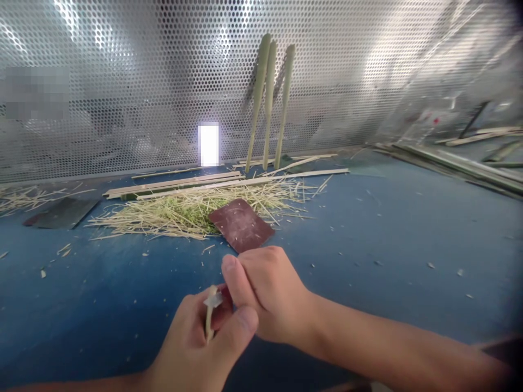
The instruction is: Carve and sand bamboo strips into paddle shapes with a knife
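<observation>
Low over the front of the blue table, my two hands meet. My left hand [200,337] is closed around a thin pale bamboo strip [209,321], whose upper end shows between thumb and fingers. A small greyish patch covers part of that end. Pressed against it, my right hand [272,294] is closed with its thumb on top. A dark red piece of sandpaper [225,301] shows between the hands, mostly hidden by the right fingers. Just beyond them lies a square brown-red sandpaper sheet [242,224], partly on a pile of bamboo shavings [163,218].
Three green bamboo pieces [267,98] lean upright on the perforated metal panel [122,92]. Long bamboo strips [196,185] lie behind the shavings. A dark sheet [69,212] rests at left, and long bamboo lengths [457,166] at right. Small chips dot the blue table [388,239].
</observation>
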`<action>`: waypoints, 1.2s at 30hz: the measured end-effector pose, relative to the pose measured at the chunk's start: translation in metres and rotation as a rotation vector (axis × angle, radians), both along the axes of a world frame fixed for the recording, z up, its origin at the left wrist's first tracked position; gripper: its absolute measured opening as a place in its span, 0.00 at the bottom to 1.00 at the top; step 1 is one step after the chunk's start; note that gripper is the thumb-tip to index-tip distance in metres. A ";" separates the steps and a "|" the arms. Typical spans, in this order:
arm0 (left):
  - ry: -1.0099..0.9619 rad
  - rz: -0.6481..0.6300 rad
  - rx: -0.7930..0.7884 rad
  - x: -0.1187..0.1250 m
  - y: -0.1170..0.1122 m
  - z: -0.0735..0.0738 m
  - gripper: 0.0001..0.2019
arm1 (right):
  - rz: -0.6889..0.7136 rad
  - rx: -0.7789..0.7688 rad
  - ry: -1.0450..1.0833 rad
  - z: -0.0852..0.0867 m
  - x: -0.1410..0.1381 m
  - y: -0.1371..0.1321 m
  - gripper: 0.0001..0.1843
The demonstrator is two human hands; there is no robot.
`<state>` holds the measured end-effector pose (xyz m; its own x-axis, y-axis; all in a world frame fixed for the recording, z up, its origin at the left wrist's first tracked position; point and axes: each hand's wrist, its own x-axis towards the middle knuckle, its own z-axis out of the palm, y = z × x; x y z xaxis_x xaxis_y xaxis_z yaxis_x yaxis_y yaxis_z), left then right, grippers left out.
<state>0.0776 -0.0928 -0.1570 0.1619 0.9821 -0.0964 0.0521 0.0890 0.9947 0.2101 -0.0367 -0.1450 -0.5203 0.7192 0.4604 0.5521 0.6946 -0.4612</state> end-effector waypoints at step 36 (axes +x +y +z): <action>-0.022 -0.097 -0.154 -0.021 0.000 -0.008 0.31 | -0.453 0.287 -0.095 0.018 0.029 0.040 0.30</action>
<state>0.0566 -0.0927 -0.1647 0.2589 0.9356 -0.2402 0.0458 0.2365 0.9706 0.2392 0.0033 -0.1268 -0.2362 0.7333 0.6375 0.8556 0.4680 -0.2213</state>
